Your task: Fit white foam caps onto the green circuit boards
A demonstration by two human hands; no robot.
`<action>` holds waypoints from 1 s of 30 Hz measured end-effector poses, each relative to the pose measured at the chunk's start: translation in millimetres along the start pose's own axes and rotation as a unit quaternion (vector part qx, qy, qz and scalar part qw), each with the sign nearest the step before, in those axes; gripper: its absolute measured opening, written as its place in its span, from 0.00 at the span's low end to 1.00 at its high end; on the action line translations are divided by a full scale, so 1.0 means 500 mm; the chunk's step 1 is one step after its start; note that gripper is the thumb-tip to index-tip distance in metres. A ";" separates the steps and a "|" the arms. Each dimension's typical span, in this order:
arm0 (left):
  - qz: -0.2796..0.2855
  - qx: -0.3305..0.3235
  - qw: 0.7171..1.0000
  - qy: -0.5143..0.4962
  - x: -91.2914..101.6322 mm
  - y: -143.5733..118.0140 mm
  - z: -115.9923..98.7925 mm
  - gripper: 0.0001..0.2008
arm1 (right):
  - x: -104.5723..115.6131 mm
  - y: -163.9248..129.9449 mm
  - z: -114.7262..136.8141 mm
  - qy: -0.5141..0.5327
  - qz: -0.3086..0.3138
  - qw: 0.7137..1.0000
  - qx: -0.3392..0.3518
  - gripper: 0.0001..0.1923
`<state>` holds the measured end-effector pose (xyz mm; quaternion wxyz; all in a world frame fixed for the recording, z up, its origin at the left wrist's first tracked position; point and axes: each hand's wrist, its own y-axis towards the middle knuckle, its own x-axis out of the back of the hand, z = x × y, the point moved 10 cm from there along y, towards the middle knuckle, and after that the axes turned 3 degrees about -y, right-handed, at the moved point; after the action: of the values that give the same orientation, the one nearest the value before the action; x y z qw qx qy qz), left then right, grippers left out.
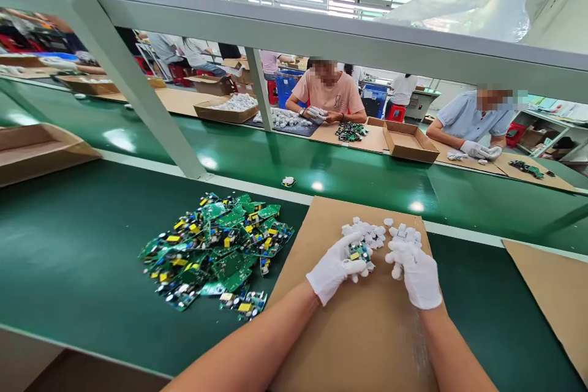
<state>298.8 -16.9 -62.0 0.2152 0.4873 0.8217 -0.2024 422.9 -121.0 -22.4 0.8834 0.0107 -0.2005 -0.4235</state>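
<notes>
My left hand [337, 266], in a white glove, is closed around a small green circuit board [359, 251] with a yellow component on it. My gloved right hand [419, 275] has its fingers curled down at the near edge of a cluster of small white pieces [405, 233]. White glove against white parts hides what its fingertips hold. Another heap of white pieces [374, 234] lies just beyond my left hand. Both hands are over a brown cardboard sheet [353, 337]. To the left, a large pile of circuit boards [215, 245] covers part of the green bench.
A pale metal frame [138, 73] crosses in front, with a plastic bag [478, 6] on top. Behind it runs a green conveyor [229, 153] carrying one board [288, 182]. Two co-workers sit opposite. A cardboard tray [41, 150] stands at left; another cardboard sheet [555, 294] lies right.
</notes>
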 end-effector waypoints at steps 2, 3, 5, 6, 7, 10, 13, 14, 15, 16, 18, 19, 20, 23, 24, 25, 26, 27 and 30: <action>-0.001 0.005 1.000 -0.016 0.003 0.001 -0.002 0.37 | 0.003 -0.005 0.013 -0.057 0.030 0.998 0.008 0.17; -0.002 0.006 1.000 -0.025 0.005 0.000 -0.005 0.35 | 0.000 -0.014 0.025 -0.110 0.051 0.992 0.032 0.15; -0.003 0.007 0.999 -0.054 0.006 -0.002 -0.010 0.29 | -0.021 -0.052 0.047 -0.221 0.105 0.964 0.101 0.12; 0.000 0.010 0.997 -0.074 0.005 -0.004 -0.011 0.27 | -0.038 -0.081 0.049 -0.269 0.136 0.945 0.129 0.13; 0.003 0.015 0.995 -0.096 0.003 -0.006 -0.012 0.26 | -0.055 -0.114 0.043 -0.312 0.166 0.924 0.146 0.16; 0.008 0.032 0.990 -0.140 -0.002 -0.012 -0.008 0.26 | -0.095 -0.209 0.007 -0.417 0.242 0.859 0.171 0.27; 0.010 0.048 0.988 -0.149 -0.006 -0.015 -0.003 0.27 | -0.093 -0.247 -0.016 -0.469 0.260 0.824 0.184 0.36; 0.013 0.049 0.988 -0.149 -0.007 -0.015 -0.003 0.27 | -0.077 -0.240 -0.022 -0.488 0.243 0.821 0.167 0.35; 0.019 0.048 0.988 -0.149 -0.009 -0.016 -0.004 0.28 | -0.057 -0.229 -0.029 -0.508 0.218 0.821 0.141 0.33; 0.026 0.047 0.988 -0.147 -0.011 -0.016 -0.006 0.28 | -0.040 -0.221 -0.032 -0.523 0.199 0.820 0.118 0.31; 0.036 0.047 0.988 -0.142 -0.015 -0.016 -0.007 0.29 | -0.035 -0.222 -0.029 -0.524 0.201 0.821 0.108 0.35; 0.036 0.050 0.989 -0.138 -0.014 -0.017 -0.006 0.30 | -0.051 -0.234 -0.024 -0.508 0.235 0.819 0.129 0.39; 0.031 0.052 0.989 -0.134 -0.013 -0.017 -0.005 0.31 | -0.071 -0.249 -0.018 -0.487 0.277 0.814 0.155 0.43; 0.015 0.057 0.990 -0.126 -0.007 -0.017 -0.004 0.32 | -0.097 -0.266 -0.010 -0.461 0.334 0.800 0.188 0.45; 0.015 0.057 0.991 -0.124 -0.007 -0.018 -0.004 0.32 | -0.087 -0.252 -0.013 -0.474 0.314 0.804 0.173 0.42; 0.018 0.057 0.991 -0.122 -0.008 -0.018 -0.005 0.33 | -0.071 -0.234 -0.017 -0.493 0.283 0.809 0.149 0.39; 0.020 0.057 0.991 -0.121 -0.009 -0.018 -0.005 0.33 | -0.057 -0.220 -0.021 -0.508 0.255 0.813 0.127 0.36; 0.021 0.058 0.991 -0.121 -0.010 -0.018 -0.005 0.33 | -0.048 -0.211 -0.022 -0.515 0.240 0.815 0.115 0.36; 0.022 0.061 0.991 -0.120 -0.010 -0.018 -0.004 0.32 | -0.073 -0.230 -0.013 -0.483 0.294 0.811 0.149 0.44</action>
<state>292.9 -23.5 -56.3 0.2872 0.4898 0.7649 -0.3042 319.4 -168.2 -62.5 0.7426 -0.1232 -0.6557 -0.0595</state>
